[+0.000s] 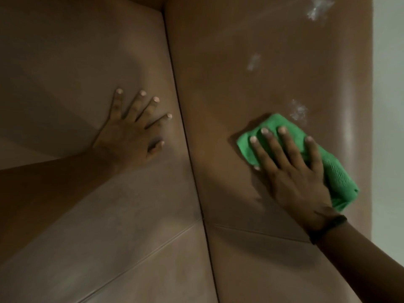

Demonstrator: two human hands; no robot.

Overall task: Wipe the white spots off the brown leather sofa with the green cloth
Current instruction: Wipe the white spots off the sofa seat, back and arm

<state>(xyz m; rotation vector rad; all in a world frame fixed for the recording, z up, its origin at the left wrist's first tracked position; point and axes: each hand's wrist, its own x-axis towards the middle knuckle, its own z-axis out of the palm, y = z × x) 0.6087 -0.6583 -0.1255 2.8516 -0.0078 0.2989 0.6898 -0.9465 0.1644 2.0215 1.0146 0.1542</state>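
The brown leather sofa fills the view, with a dark seam running down between two panels. My right hand lies flat on the folded green cloth and presses it against the right panel. A white spot sits just above the cloth's upper edge. A second white spot is higher up, and a third white spot is near the top edge. My left hand rests flat with fingers spread on the left panel and holds nothing.
A pale wall runs along the sofa's right edge. A stitched seam crosses the lower left panel. A dark band circles my right wrist.
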